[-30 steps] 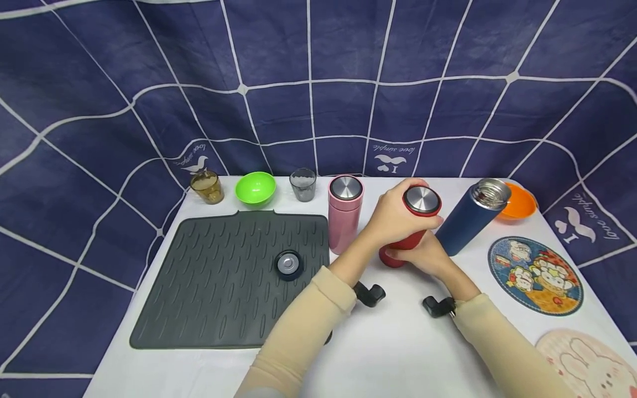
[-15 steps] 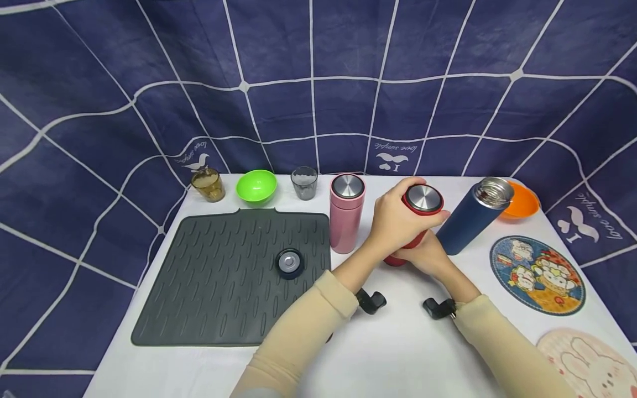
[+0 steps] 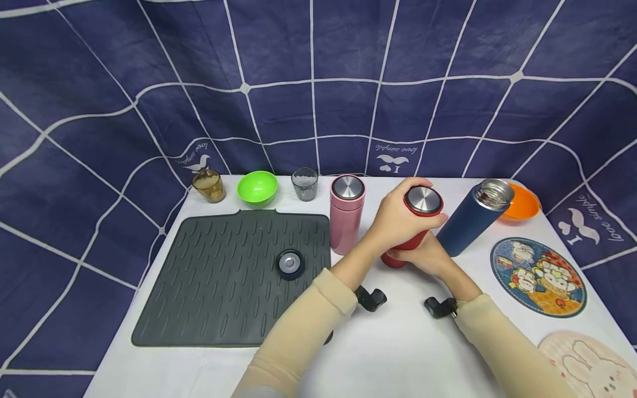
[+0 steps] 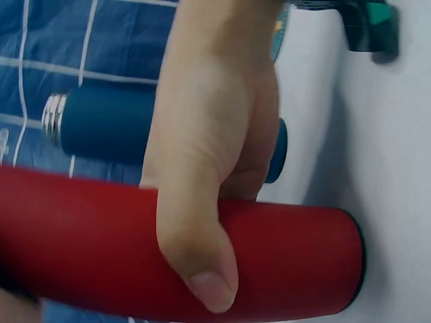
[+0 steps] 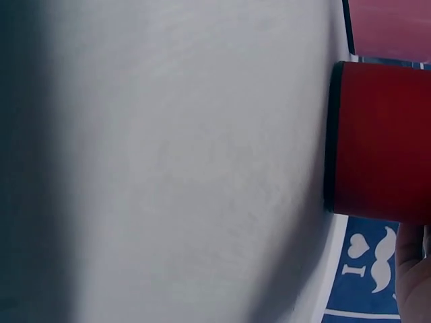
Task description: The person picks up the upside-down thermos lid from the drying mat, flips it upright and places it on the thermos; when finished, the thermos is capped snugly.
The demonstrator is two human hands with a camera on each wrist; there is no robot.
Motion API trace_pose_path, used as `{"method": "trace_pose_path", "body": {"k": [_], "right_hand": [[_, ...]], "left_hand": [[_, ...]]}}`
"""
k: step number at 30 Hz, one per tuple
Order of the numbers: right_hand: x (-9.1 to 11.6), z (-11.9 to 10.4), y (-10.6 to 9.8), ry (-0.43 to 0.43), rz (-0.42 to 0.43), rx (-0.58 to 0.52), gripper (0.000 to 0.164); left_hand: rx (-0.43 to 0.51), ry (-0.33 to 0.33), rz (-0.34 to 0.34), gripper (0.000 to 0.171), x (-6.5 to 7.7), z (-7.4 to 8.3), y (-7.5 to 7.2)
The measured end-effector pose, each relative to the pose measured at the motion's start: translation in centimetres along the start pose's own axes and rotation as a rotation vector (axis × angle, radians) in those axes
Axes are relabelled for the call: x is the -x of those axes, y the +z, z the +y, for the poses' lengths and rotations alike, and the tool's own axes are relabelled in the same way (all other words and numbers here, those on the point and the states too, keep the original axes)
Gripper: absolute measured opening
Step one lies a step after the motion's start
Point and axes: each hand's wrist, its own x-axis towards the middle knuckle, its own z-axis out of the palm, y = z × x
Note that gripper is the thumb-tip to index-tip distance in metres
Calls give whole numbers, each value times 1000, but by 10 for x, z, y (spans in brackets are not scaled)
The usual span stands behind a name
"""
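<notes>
A red thermos (image 3: 413, 241) stands on the white table, its brushed-steel lid (image 3: 423, 199) facing up. My left hand (image 3: 390, 221) grips its top, fingers and thumb wrapped round the lid area. Lower down, my right hand (image 3: 425, 255) holds the thermos body; in the left wrist view its thumb (image 4: 195, 249) lies across the red side. The base of the thermos (image 5: 384, 141) shows in the right wrist view. To the right is a blue thermos (image 3: 463, 221) without a lid, its steel neck exposed. A pink thermos (image 3: 345, 226) with its lid on stands at left.
A dark stopper-like lid (image 3: 290, 264) lies on the grey ridged mat (image 3: 214, 282). Along the back are an amber glass (image 3: 210, 186), a green bowl (image 3: 257, 188), a grey glass (image 3: 305, 184) and an orange bowl (image 3: 522, 203). Two round printed mats, one blue (image 3: 537, 276), one pink (image 3: 592, 365), lie right.
My left hand shifts slightly and turns a little at the top of the red thermos. My right hand keeps its hold on the body; the other objects stay put.
</notes>
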Motion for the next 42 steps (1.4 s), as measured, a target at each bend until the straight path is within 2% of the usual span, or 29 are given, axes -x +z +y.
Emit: {"method": "trace_pose_path", "body": {"k": [5, 7, 9, 11, 17, 22, 28, 30, 33, 38, 40, 42], "right_hand": [[1, -1, -2, -51, 20, 74, 65], [0, -1, -2, -64, 29, 81, 64], [-2, -2, -2, -70, 37, 76, 67], [-3, -2, -2, -59, 37, 55, 68], [-5, -1, -2, -2, 9, 20, 69], [-10, 2, -3, -1, -14, 6, 73], [-12, 4, -3, -10, -28, -10, 76], [-12, 3, -3, -8, -29, -15, 73], [-9, -1, -1, -25, -20, -18, 68], [-2, -24, 2, -87, 15, 9, 57], [0, -32, 2, -66, 15, 13, 58], [2, -35, 0, -30, 7, 2, 61]], "left_hand": [[-74, -20, 169, 78, 8, 4, 12], [-102, -21, 221, 78, 9, 3, 15], [-109, -17, 243, 74, 8, 2, 15], [-109, -9, 235, 70, 6, 1, 14], [-104, -4, 156, 65, 2, -3, 7], [-98, -1, 104, 64, -1, -4, 2], [-58, -26, 59, 66, -1, -3, 0], [-40, -26, 65, 67, -1, -3, 1], [-37, -36, 118, 71, 1, -2, 6], [-116, -45, 224, 73, 4, 0, 13], [-126, -29, 228, 70, 4, -1, 12], [-114, -16, 203, 67, 2, -2, 10]]}}
